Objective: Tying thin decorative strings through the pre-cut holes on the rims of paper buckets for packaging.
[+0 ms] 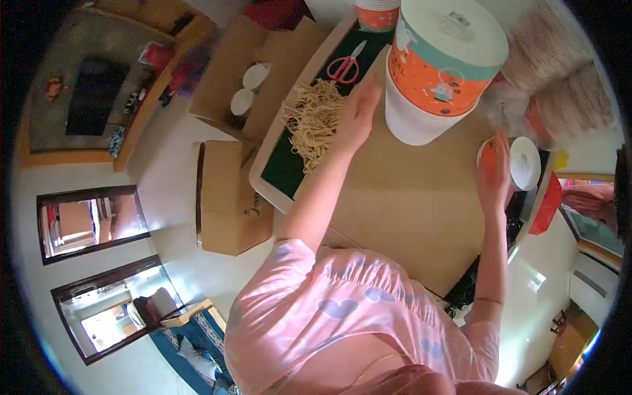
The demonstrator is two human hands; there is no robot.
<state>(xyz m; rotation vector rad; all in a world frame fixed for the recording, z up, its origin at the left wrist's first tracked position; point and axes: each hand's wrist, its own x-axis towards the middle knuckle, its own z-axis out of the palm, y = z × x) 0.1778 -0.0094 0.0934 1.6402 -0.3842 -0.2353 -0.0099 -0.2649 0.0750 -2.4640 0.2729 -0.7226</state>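
Observation:
A tall stack of large paper buckets (432, 82), orange with a green band and a pale round end on top, stands at the far middle of the table. My left hand (359, 118) is beside its left side, fingers stretched out and holding nothing. Under that wrist lies a heap of tan string loops or rubber bands (315, 118), with red-handled scissors (345, 67) just beyond. At the right, my right hand (495, 174) is around a small orange paper tub (486, 157); its fingers are partly blurred. A round white tub end (525, 163) shows right beside that hand.
Tall stacks of nested paper tubs (550, 49) rise at the far right. Another orange tub stack (378, 16) stands at the far edge. An open carton (220, 99) with white tubs and a closed carton (230, 197) are left of the table (401, 204). A red bag (546, 205) hangs at the right edge.

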